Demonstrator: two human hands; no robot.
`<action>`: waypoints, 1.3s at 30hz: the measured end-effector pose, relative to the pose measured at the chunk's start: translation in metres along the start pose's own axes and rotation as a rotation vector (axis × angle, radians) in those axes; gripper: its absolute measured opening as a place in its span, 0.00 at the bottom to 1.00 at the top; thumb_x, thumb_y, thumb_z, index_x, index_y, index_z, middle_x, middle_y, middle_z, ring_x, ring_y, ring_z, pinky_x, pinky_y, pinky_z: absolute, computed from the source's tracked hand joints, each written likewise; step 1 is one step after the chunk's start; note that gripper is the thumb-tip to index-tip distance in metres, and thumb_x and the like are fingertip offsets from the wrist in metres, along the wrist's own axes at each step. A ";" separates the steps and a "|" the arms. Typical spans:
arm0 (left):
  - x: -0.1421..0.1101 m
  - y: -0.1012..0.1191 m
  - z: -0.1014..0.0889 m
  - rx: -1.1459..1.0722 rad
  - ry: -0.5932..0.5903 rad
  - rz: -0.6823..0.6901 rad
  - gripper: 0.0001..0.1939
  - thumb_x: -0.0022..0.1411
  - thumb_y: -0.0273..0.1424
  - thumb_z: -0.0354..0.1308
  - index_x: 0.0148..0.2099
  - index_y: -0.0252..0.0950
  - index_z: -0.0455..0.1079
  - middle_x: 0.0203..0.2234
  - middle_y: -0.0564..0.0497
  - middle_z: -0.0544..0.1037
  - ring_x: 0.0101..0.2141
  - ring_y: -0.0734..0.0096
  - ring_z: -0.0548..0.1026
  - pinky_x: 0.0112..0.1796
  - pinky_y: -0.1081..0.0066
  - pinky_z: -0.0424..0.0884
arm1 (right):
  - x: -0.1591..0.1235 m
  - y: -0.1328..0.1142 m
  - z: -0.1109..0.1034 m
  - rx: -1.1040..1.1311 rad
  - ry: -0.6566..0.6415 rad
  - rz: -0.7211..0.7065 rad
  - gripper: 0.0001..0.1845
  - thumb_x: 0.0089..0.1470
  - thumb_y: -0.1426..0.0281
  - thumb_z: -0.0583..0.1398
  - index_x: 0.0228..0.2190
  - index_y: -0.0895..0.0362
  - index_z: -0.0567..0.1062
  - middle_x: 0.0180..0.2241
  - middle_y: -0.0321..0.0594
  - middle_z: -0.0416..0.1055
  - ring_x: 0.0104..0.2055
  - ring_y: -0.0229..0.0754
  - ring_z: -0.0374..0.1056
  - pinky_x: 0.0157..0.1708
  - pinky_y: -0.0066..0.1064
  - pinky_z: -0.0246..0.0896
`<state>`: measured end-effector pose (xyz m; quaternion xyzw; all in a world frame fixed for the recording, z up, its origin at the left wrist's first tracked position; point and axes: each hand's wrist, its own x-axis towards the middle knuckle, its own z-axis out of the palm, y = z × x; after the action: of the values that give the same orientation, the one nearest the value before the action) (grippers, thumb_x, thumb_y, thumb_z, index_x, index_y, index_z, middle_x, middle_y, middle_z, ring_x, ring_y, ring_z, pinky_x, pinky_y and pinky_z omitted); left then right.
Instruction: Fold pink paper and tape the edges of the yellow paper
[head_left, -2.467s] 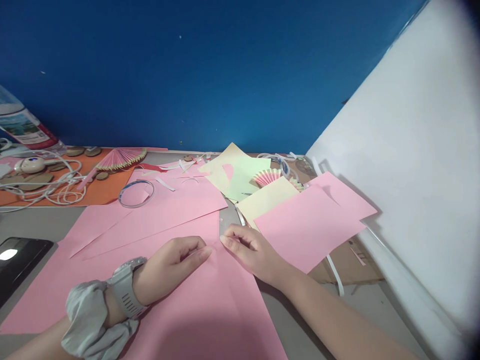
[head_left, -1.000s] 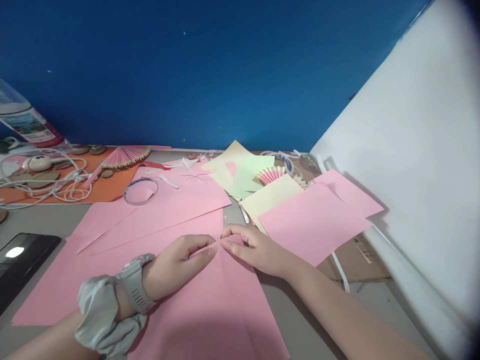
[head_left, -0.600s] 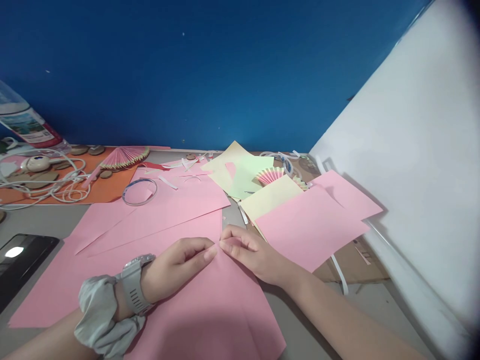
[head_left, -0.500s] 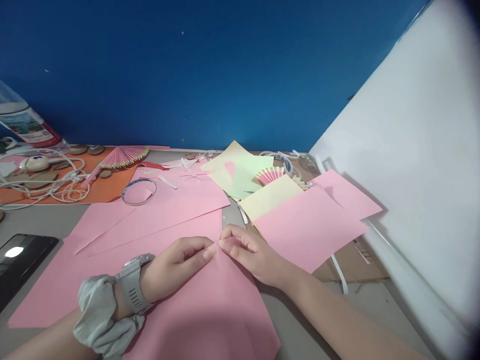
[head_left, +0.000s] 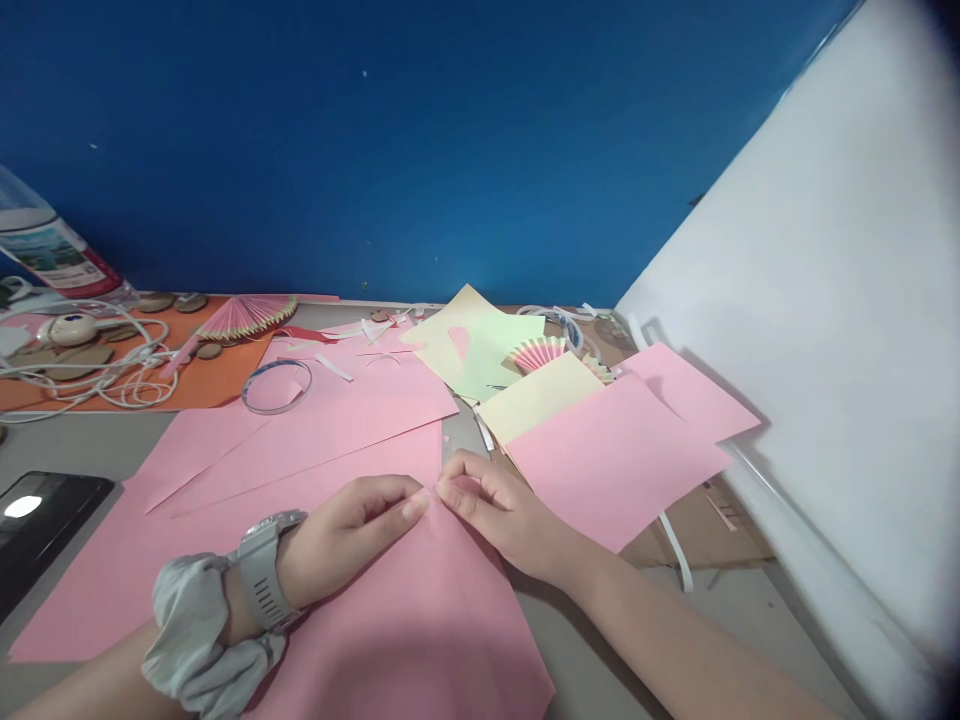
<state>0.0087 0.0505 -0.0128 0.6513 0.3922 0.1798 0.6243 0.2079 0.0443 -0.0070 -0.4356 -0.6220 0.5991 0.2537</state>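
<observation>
My left hand (head_left: 367, 530) pinches a sheet of pink paper (head_left: 420, 620) between thumb and curled fingers; a grey watch (head_left: 262, 570) and a pale scrunchie (head_left: 199, 630) circle that wrist. Close beside it, my right hand (head_left: 495, 505) pinches the same sheet, its fingertips almost touching the left thumb. Between the two pinches the paper is drawn up in a small ridge, and its near part slopes toward me. What exactly lies under the fingertips is hidden. More pink sheets (head_left: 360, 400) spread out beneath and behind my hands.
Right of my hands lie pink sheets (head_left: 615, 460), a cream sheet (head_left: 536, 400) and a small pleated fan (head_left: 536, 352). Farther left are a tape-like ring (head_left: 276, 387), a larger pleated fan (head_left: 247, 316), white cables (head_left: 142, 365), a bottle (head_left: 56, 255) and a black phone (head_left: 45, 530). A blue wall (head_left: 420, 150) stands behind.
My hands came closer together and keep pinching the pink sheet. Its near right corner has drawn inward to the left and lifted slightly. The view shifted a little.
</observation>
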 end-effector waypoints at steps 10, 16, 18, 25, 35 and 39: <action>-0.001 0.001 0.001 0.069 -0.014 -0.010 0.20 0.66 0.43 0.43 0.30 0.33 0.62 0.22 0.56 0.61 0.25 0.77 0.59 0.26 0.76 0.60 | 0.002 0.005 -0.004 -0.102 0.035 0.042 0.15 0.58 0.57 0.51 0.27 0.55 0.63 0.24 0.30 0.55 0.27 0.33 0.53 0.27 0.25 0.48; 0.001 -0.001 0.002 0.259 0.026 0.034 0.18 0.61 0.43 0.51 0.26 0.34 0.59 0.21 0.58 0.57 0.24 0.78 0.56 0.25 0.76 0.55 | 0.002 0.002 -0.005 -0.105 0.093 0.014 0.17 0.59 0.57 0.50 0.25 0.55 0.61 0.22 0.29 0.52 0.25 0.32 0.50 0.25 0.25 0.46; 0.001 0.000 0.002 0.319 0.045 0.008 0.19 0.61 0.43 0.51 0.24 0.35 0.55 0.20 0.59 0.54 0.23 0.78 0.54 0.25 0.75 0.53 | 0.000 -0.001 -0.007 -0.120 0.116 0.018 0.16 0.57 0.58 0.53 0.25 0.55 0.62 0.21 0.28 0.50 0.24 0.32 0.49 0.24 0.24 0.45; 0.000 0.011 -0.003 0.316 0.210 -0.074 0.19 0.63 0.44 0.45 0.27 0.35 0.57 0.21 0.59 0.53 0.24 0.77 0.54 0.25 0.75 0.53 | -0.004 -0.010 -0.023 -0.098 -0.079 0.096 0.17 0.50 0.59 0.60 0.39 0.55 0.69 0.34 0.37 0.66 0.37 0.41 0.62 0.34 0.29 0.56; 0.000 0.013 -0.004 0.203 0.103 -0.045 0.19 0.64 0.43 0.44 0.27 0.35 0.56 0.21 0.58 0.55 0.23 0.77 0.55 0.25 0.76 0.56 | -0.006 -0.007 -0.023 0.233 -0.242 0.119 0.20 0.57 0.49 0.48 0.32 0.54 0.60 0.22 0.27 0.50 0.19 0.30 0.45 0.19 0.24 0.44; -0.001 0.006 0.002 0.040 0.101 -0.012 0.11 0.62 0.38 0.50 0.35 0.34 0.64 0.24 0.55 0.66 0.27 0.73 0.65 0.29 0.75 0.63 | -0.001 -0.006 -0.015 -0.064 -0.192 0.047 0.16 0.54 0.54 0.56 0.30 0.54 0.62 0.24 0.28 0.54 0.24 0.32 0.50 0.23 0.24 0.46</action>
<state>0.0113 0.0486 -0.0074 0.6516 0.4305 0.2009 0.5914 0.2196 0.0517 0.0011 -0.3986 -0.6520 0.6237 0.1645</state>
